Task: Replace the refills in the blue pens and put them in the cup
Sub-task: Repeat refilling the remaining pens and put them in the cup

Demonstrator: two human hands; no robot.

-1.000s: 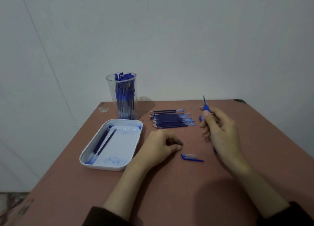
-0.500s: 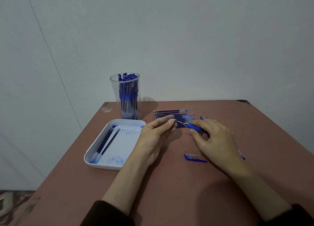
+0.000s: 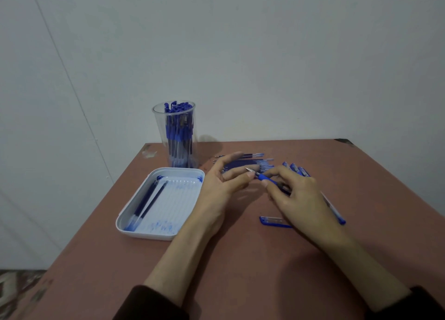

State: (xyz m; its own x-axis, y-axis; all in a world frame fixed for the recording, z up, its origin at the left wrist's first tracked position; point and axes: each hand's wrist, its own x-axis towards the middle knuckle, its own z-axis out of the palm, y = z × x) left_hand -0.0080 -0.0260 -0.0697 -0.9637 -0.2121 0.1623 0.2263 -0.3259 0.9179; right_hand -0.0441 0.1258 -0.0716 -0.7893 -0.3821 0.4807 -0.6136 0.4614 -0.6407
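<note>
My right hand (image 3: 296, 194) grips a blue pen (image 3: 266, 179) near its grip, tip pointing left, barrel end showing past my wrist. My left hand (image 3: 226, 182) hovers beside the tip with fingers stretched out, its fingertips over the row of dark blue refills (image 3: 255, 162); whether a finger touches the pen tip I cannot tell. The pen's blue cap (image 3: 274, 221) lies on the table below my right hand. A clear cup (image 3: 177, 136) full of blue pens stands at the back left.
A white tray (image 3: 144, 230) with two refills and ink smears sits left of my left hand. Several capped blue pens (image 3: 295, 169) lie behind my right hand. The brown table (image 3: 240, 271) ends at a wall behind and drops off at the left.
My right hand lowered the pen from upright to lying sideways, tip left. My left hand opened from a loose fist and reached forward to the pen tip over the refills.
</note>
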